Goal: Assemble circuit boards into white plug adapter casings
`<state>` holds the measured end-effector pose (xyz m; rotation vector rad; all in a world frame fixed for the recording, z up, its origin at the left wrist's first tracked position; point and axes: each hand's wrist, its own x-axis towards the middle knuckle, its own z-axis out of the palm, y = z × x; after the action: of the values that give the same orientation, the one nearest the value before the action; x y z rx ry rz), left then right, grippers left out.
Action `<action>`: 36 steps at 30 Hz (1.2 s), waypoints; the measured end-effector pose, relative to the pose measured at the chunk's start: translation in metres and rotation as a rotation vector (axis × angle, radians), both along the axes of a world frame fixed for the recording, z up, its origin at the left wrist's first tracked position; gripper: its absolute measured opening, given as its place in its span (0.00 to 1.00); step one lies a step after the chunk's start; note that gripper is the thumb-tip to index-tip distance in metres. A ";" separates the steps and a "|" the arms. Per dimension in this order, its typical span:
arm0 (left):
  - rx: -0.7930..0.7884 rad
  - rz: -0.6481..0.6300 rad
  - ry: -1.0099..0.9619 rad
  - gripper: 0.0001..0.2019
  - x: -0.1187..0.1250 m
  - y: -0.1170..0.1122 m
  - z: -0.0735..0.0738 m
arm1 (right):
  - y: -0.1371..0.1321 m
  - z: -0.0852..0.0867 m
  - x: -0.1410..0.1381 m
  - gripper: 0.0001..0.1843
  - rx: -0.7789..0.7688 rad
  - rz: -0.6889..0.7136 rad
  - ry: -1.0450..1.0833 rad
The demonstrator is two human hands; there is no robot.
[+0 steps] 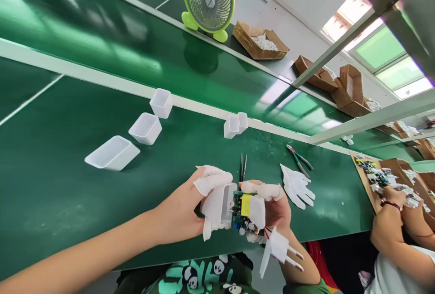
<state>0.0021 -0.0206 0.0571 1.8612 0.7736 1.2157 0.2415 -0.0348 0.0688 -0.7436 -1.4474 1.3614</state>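
My left hand, with white coverings on its fingers, grips a white plastic housing whose open side faces right. In my right hand, also with white finger coverings, is a circuit board carrying a yellow transformer and a white block. The board's left edge is at the mouth of the housing; I cannot tell how far it reaches inside. A white two-pin plug piece hangs below my right hand by red and dark wires. Tweezers lie just beyond the hands, and a white glove lies to the right.
Pliers rest past the glove. Several white plastic cases, one a slanted case, stand on the green table. A green fan and cardboard boxes occupy the upper shelf. At right, a co-worker's hands handle circuit boards.
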 end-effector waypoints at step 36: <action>0.005 -0.013 0.156 0.35 -0.007 0.001 -0.005 | 0.005 0.011 -0.006 0.45 0.237 0.032 -0.225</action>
<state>-0.0050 -0.0199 0.0522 1.9795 0.8413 1.0742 0.2357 -0.0294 0.0797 -0.7380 -1.7697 1.1307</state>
